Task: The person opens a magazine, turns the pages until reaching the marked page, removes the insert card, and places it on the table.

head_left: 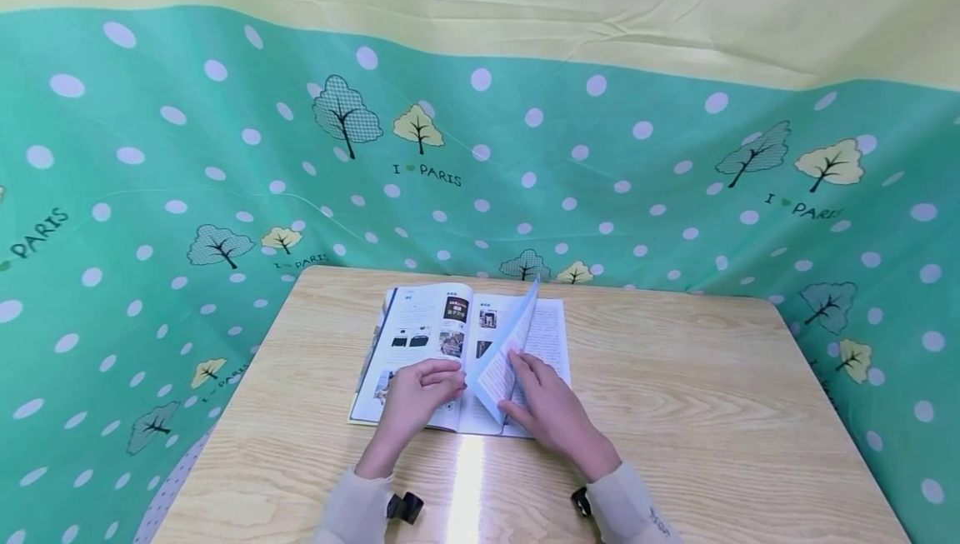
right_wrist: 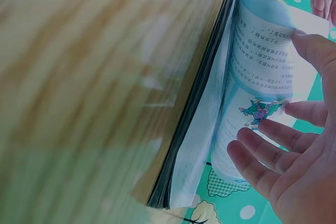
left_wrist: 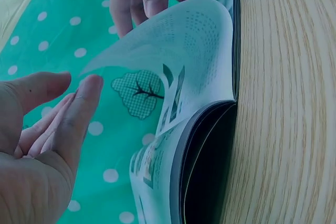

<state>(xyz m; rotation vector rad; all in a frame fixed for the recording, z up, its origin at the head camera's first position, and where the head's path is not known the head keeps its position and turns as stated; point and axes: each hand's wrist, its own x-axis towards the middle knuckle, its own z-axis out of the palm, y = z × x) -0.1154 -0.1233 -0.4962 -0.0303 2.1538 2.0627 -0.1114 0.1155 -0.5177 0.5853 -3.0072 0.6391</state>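
An open magazine (head_left: 420, 319) with printed text and small pictures lies on the wooden table. One of its pages (head_left: 498, 373) stands raised and curved above the right half. My right hand (head_left: 555, 411) touches the back of that page with thumb and fingers spread; the right wrist view shows these fingers (right_wrist: 273, 135) extended along the printed side. Near the spine is my left hand (head_left: 408, 402), its fingers loosely bent. In the left wrist view a small gap separates thumb and index finger of this hand (left_wrist: 47, 145), and the raised page's tip lies close to the index fingertip.
The light wooden table (head_left: 697, 394) extends on both sides of the magazine. A green and yellow cloth (head_left: 525, 136) with dots and trees hangs behind and beside it. Dark straps (head_left: 405, 507) sit at the sleeve cuffs.
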